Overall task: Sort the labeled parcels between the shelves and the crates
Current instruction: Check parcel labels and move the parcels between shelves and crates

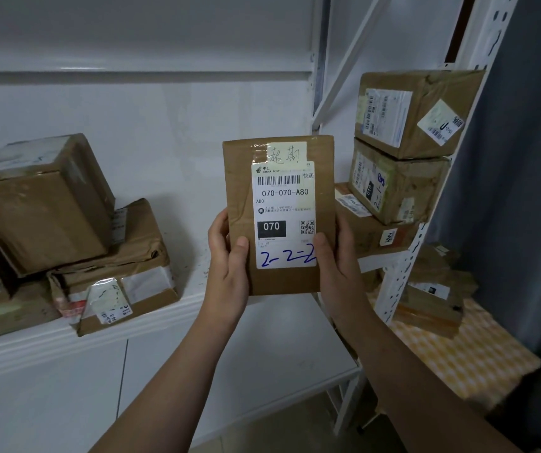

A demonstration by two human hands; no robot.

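Both forearms reach up, left hand (228,256) and right hand (337,261) each gripping a lower side edge of the upright flat parcel (279,207), thumbs pressed on its labeled face. Beyond the parcel, piled boxes (40,204) sit at its left and stacked boxes (406,152) at its right.

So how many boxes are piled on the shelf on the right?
3: top box, middle box under it, bottom box beneath. More may hide behind the held parcel.
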